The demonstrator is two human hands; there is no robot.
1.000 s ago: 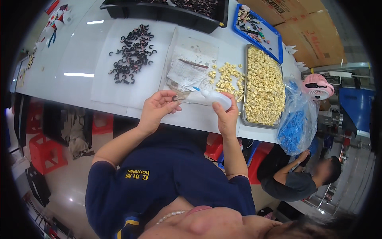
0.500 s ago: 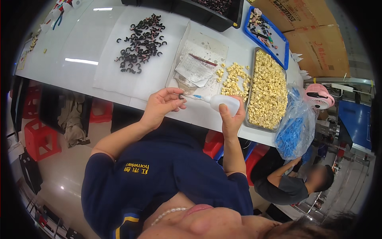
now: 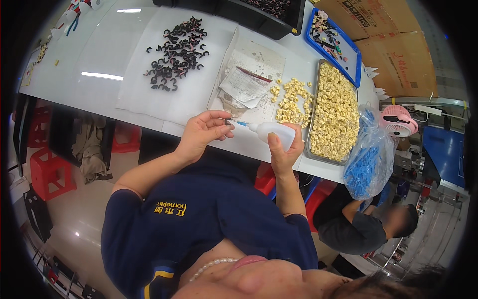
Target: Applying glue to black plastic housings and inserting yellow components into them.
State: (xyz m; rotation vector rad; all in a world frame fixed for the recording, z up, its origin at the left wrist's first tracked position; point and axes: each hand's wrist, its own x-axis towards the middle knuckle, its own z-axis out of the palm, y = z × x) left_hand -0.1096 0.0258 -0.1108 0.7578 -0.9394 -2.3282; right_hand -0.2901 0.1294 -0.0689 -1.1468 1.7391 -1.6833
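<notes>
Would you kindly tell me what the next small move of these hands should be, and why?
Probably a gentle squeeze of the white bottle by the right hand: its thin tip points at the small dark piece held in the left hand, and seems right at it. Whether they touch, or anything is coming out, is too small to tell.
</notes>
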